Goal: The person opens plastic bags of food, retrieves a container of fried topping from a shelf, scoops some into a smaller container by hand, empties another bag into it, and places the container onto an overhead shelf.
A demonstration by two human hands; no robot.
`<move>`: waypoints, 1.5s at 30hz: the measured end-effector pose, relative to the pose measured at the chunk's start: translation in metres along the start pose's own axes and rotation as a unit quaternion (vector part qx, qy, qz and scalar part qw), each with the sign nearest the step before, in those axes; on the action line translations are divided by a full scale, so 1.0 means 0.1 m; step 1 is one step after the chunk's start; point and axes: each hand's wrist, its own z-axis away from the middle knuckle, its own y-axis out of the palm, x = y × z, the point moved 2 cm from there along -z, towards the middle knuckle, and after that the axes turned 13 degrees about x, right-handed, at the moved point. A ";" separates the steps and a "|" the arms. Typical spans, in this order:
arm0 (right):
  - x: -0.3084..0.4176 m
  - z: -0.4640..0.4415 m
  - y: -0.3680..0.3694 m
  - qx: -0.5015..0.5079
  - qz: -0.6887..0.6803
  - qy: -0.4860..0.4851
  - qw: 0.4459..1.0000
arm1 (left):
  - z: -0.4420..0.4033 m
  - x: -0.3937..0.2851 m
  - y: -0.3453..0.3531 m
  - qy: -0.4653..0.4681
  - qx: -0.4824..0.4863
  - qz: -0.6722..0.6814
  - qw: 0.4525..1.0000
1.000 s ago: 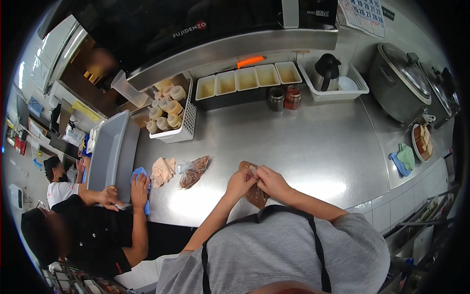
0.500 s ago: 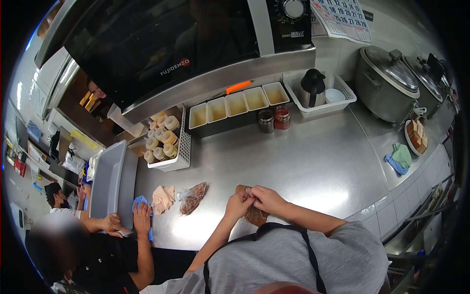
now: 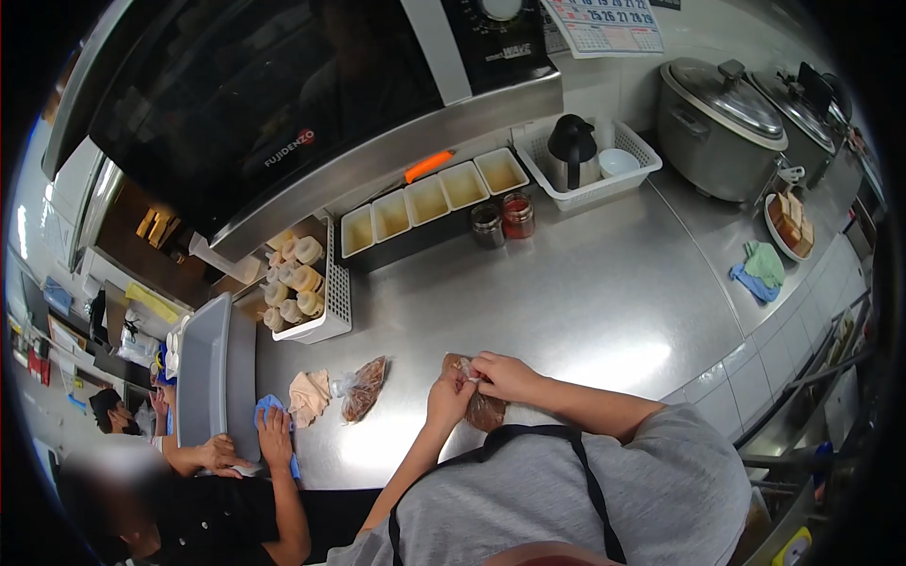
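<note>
On the steel counter in front of me lies a clear plastic bag of brown food (image 3: 486, 411). My left hand (image 3: 449, 396) pinches the gathered plastic near the bag's middle. Pressed close beside it, my right hand (image 3: 510, 377) has its fingers closed on the same plastic. Fingers hide part of the bag, and I cannot tell whether it is knotted. To the left, a second bag of brown food (image 3: 363, 391) lies tied at its neck. A peach cloth (image 3: 309, 397) is next to that bag.
At left a co-worker's hand (image 3: 275, 436) rests on a blue cloth (image 3: 268, 406) beside a grey tub (image 3: 204, 377). Squeeze bottles fill a white basket (image 3: 338, 300). Behind are sauce trays (image 3: 431, 200), two jars (image 3: 502, 223), and a microwave (image 3: 283, 94); rice cookers (image 3: 713, 141) stand right.
The view has shifted, so the counter items appear farther left and the microwave higher. Both my hands stay on the bag, with small finger movements at the gathered plastic.
</note>
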 end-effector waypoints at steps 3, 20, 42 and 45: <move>-0.04 0.01 0.03 0.006 0.026 0.038 0.999 | 0.03 -0.07 0.01 0.000 -0.014 -0.008 1.000; -0.09 0.07 0.00 0.001 -0.098 -0.007 0.995 | 0.11 -0.19 -0.07 0.105 -0.049 0.023 0.993; 0.09 -0.04 -0.03 -0.015 0.096 -0.048 0.994 | -0.12 0.10 -0.06 0.002 0.026 -0.001 1.000; 0.09 -0.03 -0.06 -0.016 0.084 -0.051 0.995 | -0.08 -0.05 -0.16 0.056 0.015 0.001 0.998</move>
